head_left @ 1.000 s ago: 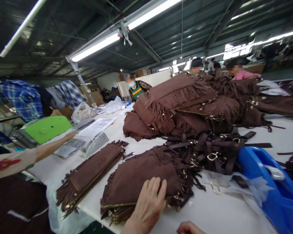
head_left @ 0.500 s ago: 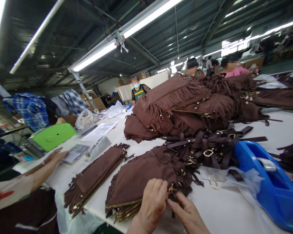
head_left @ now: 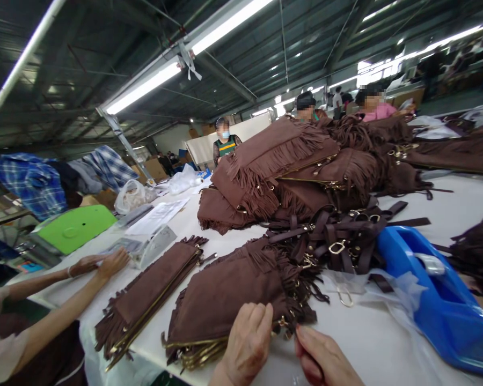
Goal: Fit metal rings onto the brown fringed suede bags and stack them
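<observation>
A stack of brown fringed bags (head_left: pixel 225 300) with gold zippers lies at the table's front edge. My left hand (head_left: pixel 247 340) rests at the stack's near right corner, its fingers curled over the top bag's edge. Beside its fingertips sits a gold metal clasp (head_left: pixel 282 323). Just right of the clasp, my right hand (head_left: pixel 326 354) has thumb and fingers pinched together by the dark fringe; whatever lies between them is too small to make out. To the left lies another folded fringed bag (head_left: pixel 153 295).
Behind stands a large pile of brown bags (head_left: pixel 282 155), with dark straps and gold buckles (head_left: pixel 338 247) before it. A blue tape dispenser (head_left: pixel 438 300) is at right, near clear plastic (head_left: pixel 402 292). At left, a co-worker's hands (head_left: pixel 112 262) are near a clear-fronted stand (head_left: pixel 156 246).
My right hand has drawn away from my left, toward the right, its fingers pinched. My left hand stays on the bag. The co-worker's hands have come together. The view has shifted slightly.
</observation>
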{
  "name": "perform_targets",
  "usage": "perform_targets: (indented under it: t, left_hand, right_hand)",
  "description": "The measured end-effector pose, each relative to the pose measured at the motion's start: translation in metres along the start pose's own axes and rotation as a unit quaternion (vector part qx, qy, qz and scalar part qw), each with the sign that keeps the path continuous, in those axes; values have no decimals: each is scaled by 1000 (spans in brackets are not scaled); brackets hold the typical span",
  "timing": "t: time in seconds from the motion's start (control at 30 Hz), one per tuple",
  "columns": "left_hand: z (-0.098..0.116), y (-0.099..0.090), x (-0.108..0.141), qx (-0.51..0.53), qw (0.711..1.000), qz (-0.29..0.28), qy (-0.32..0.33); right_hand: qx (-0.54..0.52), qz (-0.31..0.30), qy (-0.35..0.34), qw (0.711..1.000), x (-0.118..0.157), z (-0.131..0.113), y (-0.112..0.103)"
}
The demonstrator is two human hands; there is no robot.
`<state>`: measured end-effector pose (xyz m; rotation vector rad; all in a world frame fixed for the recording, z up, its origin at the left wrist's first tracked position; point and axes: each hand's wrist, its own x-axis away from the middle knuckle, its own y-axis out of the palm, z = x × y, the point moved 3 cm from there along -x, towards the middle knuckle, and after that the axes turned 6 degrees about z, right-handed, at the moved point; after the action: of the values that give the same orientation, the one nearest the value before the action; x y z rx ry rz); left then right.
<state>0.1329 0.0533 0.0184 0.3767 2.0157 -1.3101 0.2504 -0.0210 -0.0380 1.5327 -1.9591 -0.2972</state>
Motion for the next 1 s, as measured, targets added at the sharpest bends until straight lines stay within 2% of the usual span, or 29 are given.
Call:
perform_targets:
  t: [0.1, 0.13, 0.2, 0.23, 0.33, 0.4, 0.43, 0.47, 0.53, 0.67, 0.77, 0.83, 0.9, 1.0]
  left_hand:
    - [0, -2, -1, -11, 999, 29, -14]
    - [0, -3, -2, -10, 999, 37, -18]
    - [0, -5, -3, -1, 999, 43, -24]
    - [-1, -6, -3, 4, 999, 44, -25]
    - [-3, -10, -1, 19, 999, 42, -25]
    - [-5, -12, 2, 34, 998, 39, -21]
    - [-5, -13, 2, 47, 998, 40, -21]
    - [-5, -14, 3, 64, 997, 40, -24]
    - [-4, -16, 0, 105, 993, 34, -50]
    - [7, -14, -18, 142, 984, -5, -103]
    - [20, -6, -27, 94, 991, -19, -91]
    - [26, 3, -27, 57, 994, -1, -96]
    - [31, 11, -24, 34, 995, 30, -92]
    - [35, 19, -19, 26, 993, 74, -89]
  right_hand:
    - [138, 82, -26, 987, -5, 2, -21]
    - [170, 102, -56, 978, -7, 2, -25]
    - [257, 131, -186, 939, -8, -5, -26]
    - [302, 141, -273, 903, -7, -10, -23]
    - [385, 138, -508, 758, 0, -27, -7]
    - [408, 125, -592, 684, 4, -37, 2]
    - [420, 116, -614, 658, 5, -42, 5]
    - [431, 111, -626, 641, 6, -46, 6]
    - [446, 106, -627, 629, 6, -51, 5]
    - [463, 90, -605, 642, 4, -50, 1]
    - [483, 73, -578, 654, 3, -47, 0]
    - [502, 67, -569, 648, 4, -48, -4]
    - [530, 96, -570, 620, 5, -52, -14]
    - [582, 226, -564, 540, 7, -69, -44]
